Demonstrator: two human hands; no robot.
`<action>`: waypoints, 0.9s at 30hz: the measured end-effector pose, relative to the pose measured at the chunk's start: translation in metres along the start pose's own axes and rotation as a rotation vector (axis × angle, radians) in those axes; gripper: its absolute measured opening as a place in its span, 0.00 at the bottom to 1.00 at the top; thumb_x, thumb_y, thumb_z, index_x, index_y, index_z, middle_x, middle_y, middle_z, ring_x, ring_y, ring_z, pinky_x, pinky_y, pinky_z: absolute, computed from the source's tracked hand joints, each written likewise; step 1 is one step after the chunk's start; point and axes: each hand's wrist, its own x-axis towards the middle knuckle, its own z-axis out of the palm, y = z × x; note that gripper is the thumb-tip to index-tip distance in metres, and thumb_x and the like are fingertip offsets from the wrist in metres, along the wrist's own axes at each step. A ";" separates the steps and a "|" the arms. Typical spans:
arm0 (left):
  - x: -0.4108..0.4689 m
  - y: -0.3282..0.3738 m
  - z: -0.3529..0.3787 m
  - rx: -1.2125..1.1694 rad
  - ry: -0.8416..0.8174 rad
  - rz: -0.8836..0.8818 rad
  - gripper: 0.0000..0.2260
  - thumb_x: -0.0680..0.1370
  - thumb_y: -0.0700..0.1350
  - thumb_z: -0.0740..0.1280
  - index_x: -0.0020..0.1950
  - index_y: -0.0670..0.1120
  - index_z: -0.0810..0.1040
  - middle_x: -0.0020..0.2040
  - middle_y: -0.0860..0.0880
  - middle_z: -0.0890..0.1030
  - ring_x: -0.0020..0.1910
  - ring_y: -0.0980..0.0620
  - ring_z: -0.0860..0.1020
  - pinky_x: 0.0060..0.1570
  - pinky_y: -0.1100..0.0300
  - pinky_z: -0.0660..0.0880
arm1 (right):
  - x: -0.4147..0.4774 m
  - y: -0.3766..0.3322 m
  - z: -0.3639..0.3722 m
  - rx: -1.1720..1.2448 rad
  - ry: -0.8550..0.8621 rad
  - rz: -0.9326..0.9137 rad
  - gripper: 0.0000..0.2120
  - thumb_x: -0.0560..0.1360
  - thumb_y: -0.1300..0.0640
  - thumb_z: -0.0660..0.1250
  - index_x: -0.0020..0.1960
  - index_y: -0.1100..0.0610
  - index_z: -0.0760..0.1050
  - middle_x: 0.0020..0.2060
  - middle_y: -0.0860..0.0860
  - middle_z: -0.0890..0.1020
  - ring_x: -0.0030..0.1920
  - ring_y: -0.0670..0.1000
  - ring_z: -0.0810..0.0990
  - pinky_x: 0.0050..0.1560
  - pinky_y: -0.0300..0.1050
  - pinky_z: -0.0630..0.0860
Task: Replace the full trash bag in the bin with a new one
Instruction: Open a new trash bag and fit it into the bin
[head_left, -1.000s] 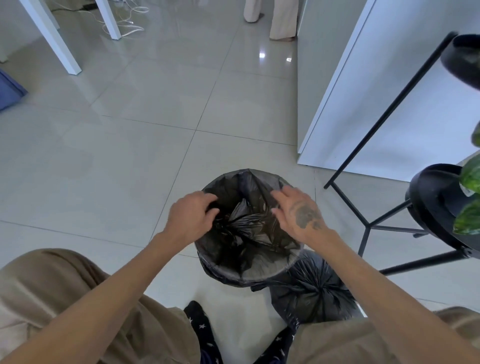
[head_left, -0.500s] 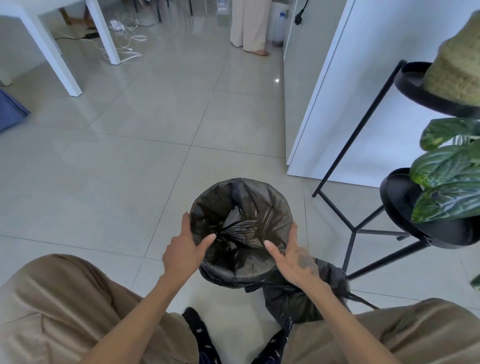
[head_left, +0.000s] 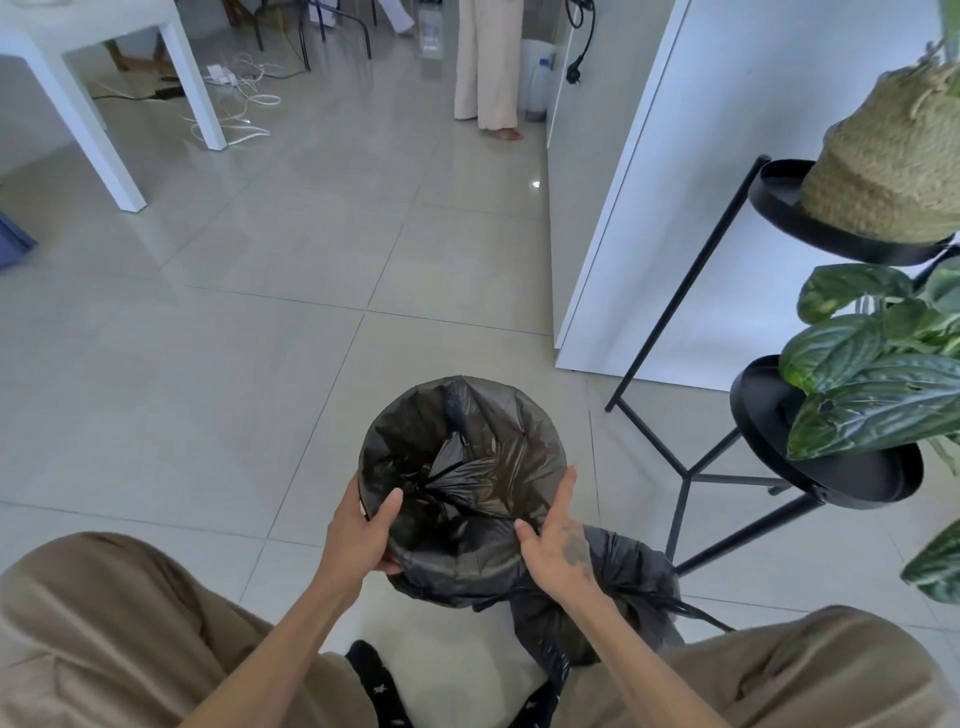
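A round bin (head_left: 415, 566) stands on the floor between my knees, lined with a black trash bag (head_left: 467, 441) whose edge is folded over the rim. My left hand (head_left: 358, 530) grips the near left rim, thumb inside, fingers outside over the bag. My right hand (head_left: 558, 540) lies on the near right rim with thumb inside and fingers spread, pressing the bag edge. A tied, full black bag (head_left: 623, 587) sits on the floor just right of the bin, partly hidden by my right arm.
A black metal plant stand (head_left: 691, 467) with leafy plants and a woven basket (head_left: 893, 156) stands close on the right. A white cabinet (head_left: 649, 234) is behind. A white table leg (head_left: 109, 161), floor cables and a standing person's legs (head_left: 488, 67) are far back.
Both hands have slid from inside the bag's mouth back to the near rim and now clasp it. The view has tilted up, showing more of the room.
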 end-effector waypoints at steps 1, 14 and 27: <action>0.001 -0.001 0.000 -0.021 -0.003 -0.012 0.24 0.79 0.54 0.69 0.74 0.56 0.67 0.62 0.47 0.80 0.49 0.45 0.85 0.31 0.48 0.84 | 0.000 -0.002 0.000 0.027 -0.001 0.017 0.48 0.80 0.54 0.64 0.76 0.50 0.24 0.54 0.61 0.83 0.54 0.59 0.82 0.55 0.49 0.76; 0.037 0.063 0.038 -0.101 -0.073 0.109 0.21 0.81 0.52 0.66 0.74 0.57 0.69 0.61 0.48 0.81 0.53 0.46 0.83 0.33 0.46 0.84 | 0.050 -0.009 -0.048 0.151 0.061 0.061 0.47 0.80 0.56 0.63 0.77 0.46 0.25 0.62 0.62 0.79 0.43 0.53 0.81 0.43 0.43 0.76; 0.127 0.138 0.128 -0.116 -0.160 0.126 0.18 0.82 0.51 0.65 0.72 0.56 0.71 0.61 0.48 0.81 0.51 0.43 0.84 0.30 0.52 0.83 | 0.156 -0.008 -0.123 0.133 0.190 0.163 0.46 0.80 0.57 0.63 0.78 0.45 0.28 0.62 0.60 0.79 0.50 0.60 0.81 0.54 0.55 0.80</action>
